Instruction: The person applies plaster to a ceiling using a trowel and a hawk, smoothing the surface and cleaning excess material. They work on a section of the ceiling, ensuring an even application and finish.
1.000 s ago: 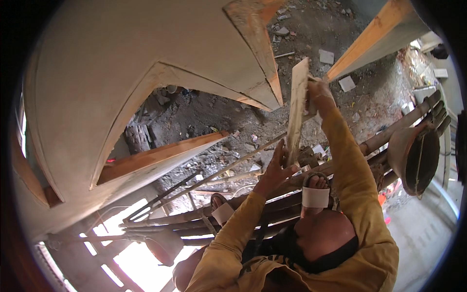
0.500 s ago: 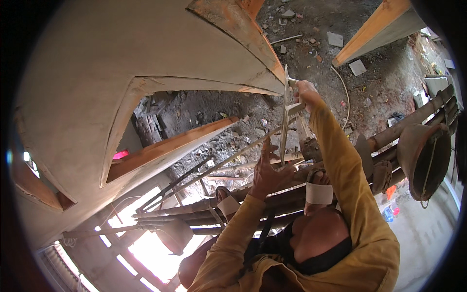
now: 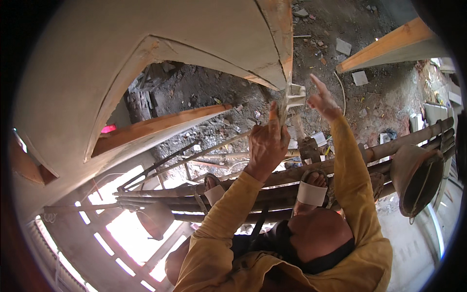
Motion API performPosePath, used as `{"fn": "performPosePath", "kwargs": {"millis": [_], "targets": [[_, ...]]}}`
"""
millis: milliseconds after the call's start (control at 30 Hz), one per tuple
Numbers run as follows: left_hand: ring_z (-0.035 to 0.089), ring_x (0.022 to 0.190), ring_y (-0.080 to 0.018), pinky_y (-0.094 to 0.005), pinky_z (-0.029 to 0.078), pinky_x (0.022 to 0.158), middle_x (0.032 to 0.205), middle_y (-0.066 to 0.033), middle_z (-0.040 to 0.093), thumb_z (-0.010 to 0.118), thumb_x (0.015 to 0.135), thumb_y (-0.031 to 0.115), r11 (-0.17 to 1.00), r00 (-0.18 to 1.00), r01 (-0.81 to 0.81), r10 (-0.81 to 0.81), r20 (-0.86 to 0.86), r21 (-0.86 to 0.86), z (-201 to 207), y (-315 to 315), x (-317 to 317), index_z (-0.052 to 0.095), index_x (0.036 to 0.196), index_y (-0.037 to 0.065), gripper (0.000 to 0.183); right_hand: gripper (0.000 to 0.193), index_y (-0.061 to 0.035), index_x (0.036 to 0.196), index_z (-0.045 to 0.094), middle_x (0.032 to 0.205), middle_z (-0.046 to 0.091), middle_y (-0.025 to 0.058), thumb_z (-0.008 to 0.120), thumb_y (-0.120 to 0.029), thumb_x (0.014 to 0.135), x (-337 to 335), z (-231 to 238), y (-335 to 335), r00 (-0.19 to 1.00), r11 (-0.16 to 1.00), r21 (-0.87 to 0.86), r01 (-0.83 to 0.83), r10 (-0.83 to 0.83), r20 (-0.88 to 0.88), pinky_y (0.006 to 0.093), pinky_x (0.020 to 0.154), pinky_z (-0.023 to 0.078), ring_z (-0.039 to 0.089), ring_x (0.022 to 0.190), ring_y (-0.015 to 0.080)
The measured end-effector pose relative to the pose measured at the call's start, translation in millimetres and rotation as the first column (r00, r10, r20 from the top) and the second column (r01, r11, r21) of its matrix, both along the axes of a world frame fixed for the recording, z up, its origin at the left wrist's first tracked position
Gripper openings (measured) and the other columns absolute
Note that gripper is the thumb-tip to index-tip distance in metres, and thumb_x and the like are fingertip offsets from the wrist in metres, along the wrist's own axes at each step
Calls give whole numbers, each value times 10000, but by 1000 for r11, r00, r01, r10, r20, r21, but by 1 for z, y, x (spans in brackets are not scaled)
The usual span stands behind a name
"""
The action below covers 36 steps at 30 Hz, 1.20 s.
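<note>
A pale, long, narrow plastering float [image 3: 295,95] stands nearly edge-on against the corner of the plastered wall [image 3: 87,68], its handle side turned to the right. My left hand [image 3: 266,148] grips the float's near end, one finger stretched along it. Just right of the handle, apart from it, my right hand [image 3: 323,102] holds nothing. Its index finger points forward and the other fingers are partly bent. Fresh-looking plaster edges run along the wall's openings, beside bare orange-brown strips [image 3: 160,127].
I stand on a scaffold of dark poles [image 3: 262,194] high above a rubble-strewn floor [image 3: 219,87]. A bucket [image 3: 417,177] hangs at the right, another [image 3: 154,220] at the left. A second orange-edged wall end [image 3: 389,46] juts in at the far right.
My right hand has let go of the float's handle and moved right. My left hand has moved forward and closed on the float's near end. The view has shifted slightly.
</note>
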<state>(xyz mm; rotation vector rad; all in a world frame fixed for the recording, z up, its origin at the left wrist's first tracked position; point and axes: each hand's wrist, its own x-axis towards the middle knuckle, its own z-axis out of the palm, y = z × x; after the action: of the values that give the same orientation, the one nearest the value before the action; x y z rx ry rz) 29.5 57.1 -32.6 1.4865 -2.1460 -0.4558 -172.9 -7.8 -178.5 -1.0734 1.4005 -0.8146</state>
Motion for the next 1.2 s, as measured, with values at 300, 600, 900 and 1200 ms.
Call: {"fn": "performPosePath", "kwargs": {"millis": [300, 600, 900, 1200], "targets": [[549, 454, -207, -327, 450, 514, 604, -99, 583, 589, 802, 116, 999, 997, -44, 43, 60, 13, 17, -24, -31, 302, 1356, -95, 658, 443, -98, 1197, 478, 1257, 452, 165, 623, -108, 778, 39, 10, -2, 876, 848, -512, -133, -141, -461, 377, 799, 482, 568, 996, 349], [639, 676, -289, -388, 489, 636, 791, -153, 641, 576, 860, 431, 944, 990, 123, -93, -110, 306, 47, -9, 25, 288, 1367, -82, 777, 331, -77, 1161, 550, 1154, 581, 76, 490, -293, 917, 6, -9, -35, 953, 984, 54, -167, 147, 265, 321, 868, 442, 559, 1020, 190], [607, 972, -369, -452, 448, 869, 1098, -198, 607, 585, 832, 358, 626, 753, -564, 123, 646, 538, 63, 177, 304, 239, 1438, 118, 738, 355, -42, 1160, 550, 1127, 603, 51, 548, -284, 900, -7, 12, -82, 858, 893, 130, -430, 450, -249, 304, 868, 436, 551, 995, 150], [526, 1119, -361, -444, 408, 924, 1257, -218, 519, 540, 872, 385, -59, 572, -704, 544, 614, 708, 53, 267, 326, 203, 1441, 132, 708, 362, -53, 1178, 540, 1171, 577, 60, 553, -276, 894, -9, 24, -91, 828, 898, 88, -430, 432, -359, 316, 907, 420, 526, 1051, 169]]}}
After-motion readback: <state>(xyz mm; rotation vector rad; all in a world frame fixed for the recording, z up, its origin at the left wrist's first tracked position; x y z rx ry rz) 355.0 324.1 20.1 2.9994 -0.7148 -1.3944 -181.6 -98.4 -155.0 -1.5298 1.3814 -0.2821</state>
